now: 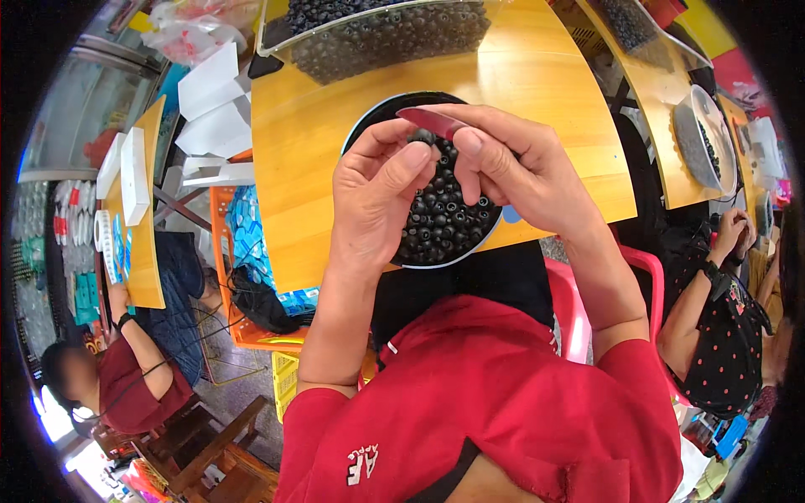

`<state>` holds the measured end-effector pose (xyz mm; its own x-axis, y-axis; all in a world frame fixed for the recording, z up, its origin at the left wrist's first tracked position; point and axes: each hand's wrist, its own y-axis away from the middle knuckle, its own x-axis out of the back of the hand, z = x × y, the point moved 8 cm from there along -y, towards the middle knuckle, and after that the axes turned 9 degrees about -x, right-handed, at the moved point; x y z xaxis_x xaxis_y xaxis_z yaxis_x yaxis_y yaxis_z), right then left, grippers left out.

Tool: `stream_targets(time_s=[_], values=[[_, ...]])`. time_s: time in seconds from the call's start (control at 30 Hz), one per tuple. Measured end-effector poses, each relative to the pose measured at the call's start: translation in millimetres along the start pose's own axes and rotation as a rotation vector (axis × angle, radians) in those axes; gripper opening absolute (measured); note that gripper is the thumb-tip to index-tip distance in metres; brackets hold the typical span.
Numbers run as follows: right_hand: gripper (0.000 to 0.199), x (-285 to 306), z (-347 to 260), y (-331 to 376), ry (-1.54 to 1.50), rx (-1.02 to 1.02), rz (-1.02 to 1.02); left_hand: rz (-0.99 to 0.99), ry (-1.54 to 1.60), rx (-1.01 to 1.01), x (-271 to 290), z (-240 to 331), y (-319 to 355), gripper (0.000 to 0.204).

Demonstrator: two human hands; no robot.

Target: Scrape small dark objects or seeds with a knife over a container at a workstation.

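My left hand (pixel 377 180) pinches a small dark round piece (pixel 425 137), berry-like in look, between thumb and fingertips. A small knife (pixel 429 122) lies in my right hand (pixel 524 172); its pointed blade looks red and reaches left, just above the piece. The knife's handle is hidden in my palm. Below both hands stands a round bowl (pixel 355 134) with a pale rim. Many glossy dark round pieces (pixel 444 220) fill it, some with a pale spot. The bowl sits at the near edge of the wooden table (pixel 310 168).
A clear bin (pixel 377 42) of similar dark pieces stands on the table's far side. To the left are an orange crate (pixel 243 323), white boxes (pixel 214 101) and a seated person (pixel 138 377). On the right, another person (pixel 713 327) sits near a table with a pale basin (pixel 703 142).
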<state>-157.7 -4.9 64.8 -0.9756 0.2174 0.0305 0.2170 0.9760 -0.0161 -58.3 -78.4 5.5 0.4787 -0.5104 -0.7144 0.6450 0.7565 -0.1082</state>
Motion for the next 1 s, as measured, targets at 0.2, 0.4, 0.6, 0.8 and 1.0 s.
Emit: stream_targets(time_s=[0.2, 0.4, 0.6, 0.8, 1.0], values=[[0.031, -1, 4, 1, 0.106, 0.025, 0.078, 0.047, -0.165, -0.109, -5, 8, 0, 0.025], [0.03, 5, 15, -3, 0.039, -0.107, 0.061, 0.06, -0.215, -0.144, -8, 12, 4, 0.027], [0.031, -2, 15, 1, -0.098, -0.136, 0.053, 0.071, -0.075, -0.148, -8, 13, 0, 0.023], [0.031, -5, 12, -2, -0.023, -0.053, 0.064, 0.059, 0.07, -0.111, 1, 3, 1, 0.022], [0.03, -4, 15, -7, -0.12, -0.133, 0.02, 0.018, 0.224, -0.064, 1, -3, -1, 0.02]])
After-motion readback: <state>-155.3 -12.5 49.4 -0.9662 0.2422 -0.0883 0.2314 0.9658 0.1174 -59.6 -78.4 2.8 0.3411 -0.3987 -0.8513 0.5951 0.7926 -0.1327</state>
